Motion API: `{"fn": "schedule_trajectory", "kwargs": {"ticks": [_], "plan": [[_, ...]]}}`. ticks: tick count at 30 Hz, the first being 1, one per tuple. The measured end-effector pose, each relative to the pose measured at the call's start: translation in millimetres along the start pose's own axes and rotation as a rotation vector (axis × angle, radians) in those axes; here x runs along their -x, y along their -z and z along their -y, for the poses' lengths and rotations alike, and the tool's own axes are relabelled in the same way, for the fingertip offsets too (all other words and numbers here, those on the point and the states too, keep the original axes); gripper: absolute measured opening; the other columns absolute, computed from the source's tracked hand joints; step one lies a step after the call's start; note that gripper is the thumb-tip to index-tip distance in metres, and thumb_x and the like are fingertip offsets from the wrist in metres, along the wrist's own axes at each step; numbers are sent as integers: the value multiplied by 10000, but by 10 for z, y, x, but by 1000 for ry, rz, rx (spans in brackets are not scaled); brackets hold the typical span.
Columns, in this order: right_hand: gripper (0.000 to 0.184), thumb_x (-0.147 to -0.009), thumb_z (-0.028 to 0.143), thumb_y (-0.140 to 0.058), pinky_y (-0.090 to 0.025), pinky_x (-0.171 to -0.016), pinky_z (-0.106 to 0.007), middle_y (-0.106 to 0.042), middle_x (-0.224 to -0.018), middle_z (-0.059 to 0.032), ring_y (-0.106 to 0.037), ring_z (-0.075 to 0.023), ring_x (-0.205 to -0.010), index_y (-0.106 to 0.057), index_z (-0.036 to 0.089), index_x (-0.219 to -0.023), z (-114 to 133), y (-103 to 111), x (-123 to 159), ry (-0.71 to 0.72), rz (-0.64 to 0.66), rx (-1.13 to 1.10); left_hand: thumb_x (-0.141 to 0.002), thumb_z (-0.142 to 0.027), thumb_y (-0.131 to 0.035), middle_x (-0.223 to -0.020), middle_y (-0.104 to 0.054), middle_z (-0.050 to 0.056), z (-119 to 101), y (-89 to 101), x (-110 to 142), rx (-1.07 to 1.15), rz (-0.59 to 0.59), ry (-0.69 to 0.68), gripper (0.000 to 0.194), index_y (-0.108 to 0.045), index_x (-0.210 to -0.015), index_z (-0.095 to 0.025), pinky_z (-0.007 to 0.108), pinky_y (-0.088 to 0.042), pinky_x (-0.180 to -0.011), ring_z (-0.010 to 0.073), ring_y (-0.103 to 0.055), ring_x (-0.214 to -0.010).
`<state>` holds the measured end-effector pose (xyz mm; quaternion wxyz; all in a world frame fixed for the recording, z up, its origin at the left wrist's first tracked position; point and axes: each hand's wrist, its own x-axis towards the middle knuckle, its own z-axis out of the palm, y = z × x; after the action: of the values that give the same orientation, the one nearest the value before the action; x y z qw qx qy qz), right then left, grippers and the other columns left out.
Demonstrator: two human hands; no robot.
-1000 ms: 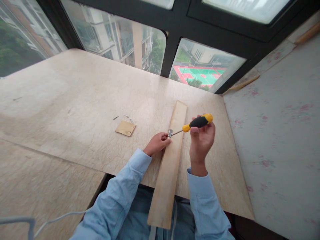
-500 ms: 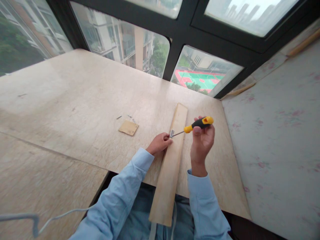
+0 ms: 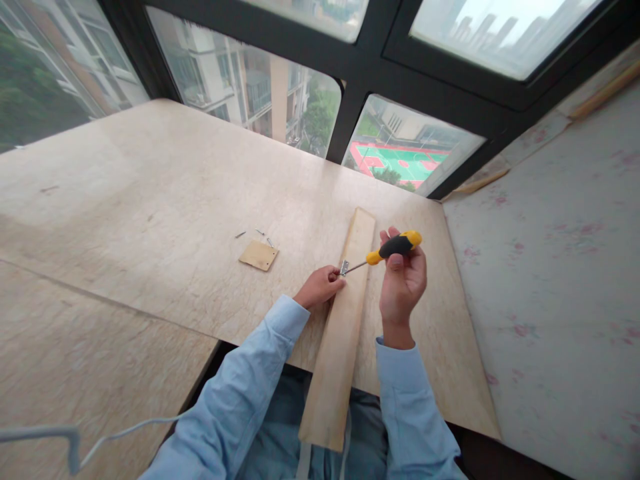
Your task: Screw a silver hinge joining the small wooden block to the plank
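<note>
A long wooden board (image 3: 336, 353) lies on the tabletop, its near end jutting past the edge over my lap. On its left edge sits a small metal hinge (image 3: 345, 267). My left hand (image 3: 320, 287) is closed there, fingers pinching the hinge against the board, with some fingertips hidden. My right hand (image 3: 404, 283) grips a yellow and black screwdriver (image 3: 395, 247) by its handle, fingers partly around it. The screwdriver slants down to the left, and its tip meets the hinge; a screw under it is too small to make out.
Left of the board lies a small square wood piece (image 3: 259, 255) with holes near one edge. Several screws (image 3: 261, 233) are scattered just behind it. A pale cable (image 3: 135, 425) crosses the lower left. Windows stand behind the tabletop (image 3: 165, 200), and a papered wall (image 3: 545, 287) on the right.
The screwdriver's handle has turned in my right hand, its yellow end looking different, and the hand has shifted slightly left. My left hand, hinge and board stay in place.
</note>
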<state>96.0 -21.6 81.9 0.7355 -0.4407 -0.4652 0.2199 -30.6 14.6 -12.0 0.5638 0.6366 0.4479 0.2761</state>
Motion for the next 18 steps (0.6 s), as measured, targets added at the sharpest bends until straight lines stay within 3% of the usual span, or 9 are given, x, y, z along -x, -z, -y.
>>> {"fn": "schedule_trajectory", "kwargs": {"ticks": [4,8,11,13,18], "plan": [[481,-851,544,-632,-447,-1065,-504,-639,-1220,-96,-618,-235,-1194,-591,203,-1188,-57,46,-17,-19,23,103,-783,-331,-593,-641,-533,-30,5,4,-1,-20,-6,-14,215,-627,-879,-141,233,-333,-544,122,-490,-588],[538,-617,407,-881,-572,-896,-406,-649,-978,-8,-692,-167,-877,-567,205,-1004,-71,54,-48,3,-188,166,-780,-322,-594,-659,-547,-21,1,7,6,-19,-6,-21,226,-639,-895,-133,234,-343,-549,127,-501,-605],[627,-542,338,-930,-608,-826,-423,-674,-895,26,-726,-182,-795,-482,235,-969,-58,35,-60,25,-287,97,-783,-317,-589,-683,-573,-12,-2,6,18,11,-7,-22,237,-644,-919,-131,233,-360,-556,132,-523,-626],[638,-566,326,-922,-604,-840,-475,-712,-917,10,-747,-217,-833,-459,246,-997,-46,28,-50,2,-267,31,-788,-325,-588,-677,-576,-12,-6,5,27,22,-7,-16,243,-646,-923,-132,232,-366,-556,133,-529,-627],[407,-768,401,-774,-511,-970,-560,-724,-1125,-89,-731,-258,-1003,-567,210,-1060,-32,30,-8,-59,-141,-100,-786,-332,-597,-643,-551,-24,-25,9,40,17,-9,-1,229,-643,-902,-140,229,-352,-545,126,-510,-598]]}}
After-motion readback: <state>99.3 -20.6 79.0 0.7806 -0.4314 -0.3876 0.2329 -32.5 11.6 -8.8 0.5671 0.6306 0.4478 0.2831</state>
